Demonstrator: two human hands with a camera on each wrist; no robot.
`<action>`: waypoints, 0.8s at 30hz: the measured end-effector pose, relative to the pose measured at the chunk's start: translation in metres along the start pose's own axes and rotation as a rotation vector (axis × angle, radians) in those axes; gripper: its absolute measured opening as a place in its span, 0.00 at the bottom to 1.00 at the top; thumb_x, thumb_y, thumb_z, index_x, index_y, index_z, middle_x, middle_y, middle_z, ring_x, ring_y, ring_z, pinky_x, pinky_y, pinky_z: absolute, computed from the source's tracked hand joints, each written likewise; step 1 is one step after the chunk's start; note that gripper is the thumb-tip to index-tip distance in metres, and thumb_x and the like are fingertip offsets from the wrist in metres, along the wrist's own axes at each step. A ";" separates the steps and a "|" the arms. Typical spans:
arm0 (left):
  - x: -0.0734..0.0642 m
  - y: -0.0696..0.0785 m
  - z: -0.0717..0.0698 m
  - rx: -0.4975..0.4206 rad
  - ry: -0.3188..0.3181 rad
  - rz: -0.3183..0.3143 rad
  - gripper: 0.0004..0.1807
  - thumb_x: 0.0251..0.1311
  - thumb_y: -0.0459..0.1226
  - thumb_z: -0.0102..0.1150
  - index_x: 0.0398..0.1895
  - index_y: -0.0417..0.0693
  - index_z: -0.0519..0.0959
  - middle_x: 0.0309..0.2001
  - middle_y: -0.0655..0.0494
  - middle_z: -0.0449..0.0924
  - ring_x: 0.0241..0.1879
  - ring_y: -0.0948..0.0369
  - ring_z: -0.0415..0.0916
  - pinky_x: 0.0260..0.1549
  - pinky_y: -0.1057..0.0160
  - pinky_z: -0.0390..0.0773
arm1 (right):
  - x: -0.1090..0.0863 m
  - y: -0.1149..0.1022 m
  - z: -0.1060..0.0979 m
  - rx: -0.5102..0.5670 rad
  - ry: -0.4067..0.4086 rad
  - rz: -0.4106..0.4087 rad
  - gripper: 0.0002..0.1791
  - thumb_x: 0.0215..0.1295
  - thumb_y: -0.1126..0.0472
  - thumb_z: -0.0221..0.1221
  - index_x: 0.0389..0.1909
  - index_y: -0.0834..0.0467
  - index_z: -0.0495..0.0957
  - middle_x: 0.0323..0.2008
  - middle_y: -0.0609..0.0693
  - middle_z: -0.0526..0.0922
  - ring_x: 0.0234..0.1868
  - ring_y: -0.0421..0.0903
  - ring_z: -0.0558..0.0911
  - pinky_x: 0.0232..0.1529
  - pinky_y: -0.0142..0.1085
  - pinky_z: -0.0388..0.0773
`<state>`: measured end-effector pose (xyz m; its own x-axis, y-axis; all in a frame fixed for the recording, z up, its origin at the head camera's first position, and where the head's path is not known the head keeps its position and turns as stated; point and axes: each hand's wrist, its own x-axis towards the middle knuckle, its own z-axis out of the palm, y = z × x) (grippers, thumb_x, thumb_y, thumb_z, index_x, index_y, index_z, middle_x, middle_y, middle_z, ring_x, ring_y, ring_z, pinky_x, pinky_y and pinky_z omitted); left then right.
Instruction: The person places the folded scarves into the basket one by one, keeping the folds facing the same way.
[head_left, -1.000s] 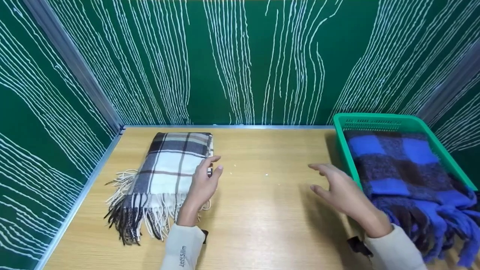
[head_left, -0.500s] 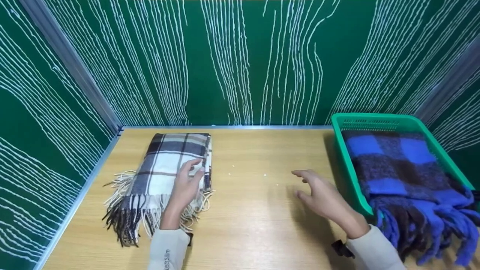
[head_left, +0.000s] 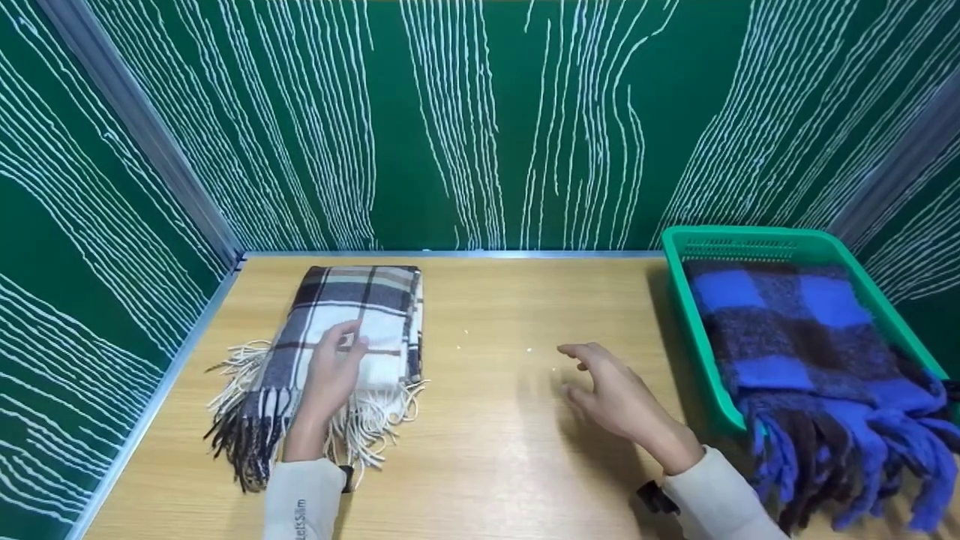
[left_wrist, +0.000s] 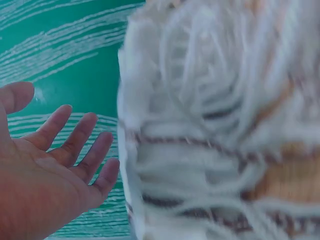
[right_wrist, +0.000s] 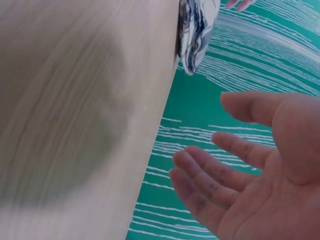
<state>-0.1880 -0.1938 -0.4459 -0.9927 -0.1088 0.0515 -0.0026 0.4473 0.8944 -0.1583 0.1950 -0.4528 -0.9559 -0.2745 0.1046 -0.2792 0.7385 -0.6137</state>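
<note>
A folded plaid scarf [head_left: 382, 322] in white, grey and brown lies on the left of the table, its fringe toward me. Over it hovers my left hand [head_left: 330, 375], fingers relaxed and holding nothing; the left wrist view shows the hand [left_wrist: 60, 175] apart from the blurred white fringe [left_wrist: 210, 75]. My right hand [head_left: 619, 394] hangs above the wooden table between the plaid scarf and the basket. In the right wrist view that hand [right_wrist: 240, 175] has loosely bent fingers with nothing in them. A blue and black checked scarf [head_left: 817, 337] lies folded in the green basket, its thick fringe hanging over the near side.
The green plastic basket [head_left: 694, 322] stands at the right side of the table [head_left: 487, 465]. Green walls [head_left: 450, 150] with white wavy lines rise behind and at both sides. Several tiny white specks dot the middle of the table.
Both hands have moved left: the left hand from the plaid scarf's right edge to above its middle, the right hand away from the basket. Both scarves stay in place.
</note>
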 end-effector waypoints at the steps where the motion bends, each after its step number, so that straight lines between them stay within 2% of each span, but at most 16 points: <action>1: 0.001 -0.002 -0.003 0.001 0.009 -0.002 0.24 0.79 0.36 0.51 0.73 0.35 0.70 0.72 0.34 0.69 0.71 0.38 0.66 0.72 0.37 0.64 | 0.001 -0.001 0.002 0.006 0.000 -0.002 0.29 0.69 0.70 0.66 0.70 0.66 0.73 0.65 0.64 0.79 0.60 0.62 0.81 0.58 0.57 0.82; 7: 0.006 -0.012 -0.021 0.062 0.051 -0.039 0.25 0.77 0.37 0.52 0.73 0.37 0.71 0.74 0.35 0.68 0.74 0.38 0.63 0.74 0.38 0.59 | 0.008 -0.007 0.014 0.051 0.003 0.002 0.29 0.69 0.70 0.65 0.70 0.65 0.73 0.65 0.63 0.78 0.60 0.61 0.81 0.57 0.56 0.82; 12: 0.009 -0.019 -0.035 0.170 0.093 -0.089 0.27 0.77 0.40 0.52 0.74 0.38 0.71 0.76 0.35 0.64 0.79 0.36 0.51 0.77 0.34 0.48 | 0.014 -0.012 0.025 0.084 -0.007 0.016 0.30 0.69 0.70 0.65 0.72 0.64 0.72 0.66 0.63 0.78 0.60 0.60 0.81 0.58 0.55 0.81; 14: 0.011 -0.022 -0.038 0.196 0.119 -0.108 0.27 0.76 0.41 0.53 0.73 0.38 0.71 0.76 0.34 0.62 0.79 0.35 0.49 0.77 0.34 0.46 | 0.016 -0.013 0.028 0.100 0.001 0.019 0.30 0.69 0.70 0.65 0.72 0.63 0.72 0.65 0.63 0.78 0.60 0.60 0.81 0.58 0.55 0.81; 19: 0.017 -0.031 -0.046 0.245 0.170 -0.161 0.28 0.73 0.41 0.53 0.73 0.38 0.71 0.77 0.34 0.61 0.77 0.35 0.55 0.76 0.36 0.52 | 0.022 -0.018 0.037 0.134 0.020 0.029 0.30 0.68 0.70 0.66 0.71 0.63 0.73 0.65 0.62 0.78 0.59 0.59 0.81 0.57 0.53 0.82; 24: 0.024 -0.038 -0.053 0.304 0.156 -0.198 0.32 0.73 0.42 0.50 0.77 0.37 0.66 0.77 0.32 0.61 0.77 0.34 0.55 0.76 0.36 0.51 | 0.027 -0.022 0.045 0.177 0.011 0.054 0.30 0.70 0.69 0.67 0.71 0.63 0.73 0.65 0.63 0.78 0.59 0.59 0.81 0.54 0.51 0.83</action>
<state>-0.2050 -0.2610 -0.4553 -0.9392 -0.3428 -0.0213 -0.2514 0.6437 0.7229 -0.1740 0.1440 -0.4716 -0.9702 -0.2304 0.0758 -0.2084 0.6321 -0.7464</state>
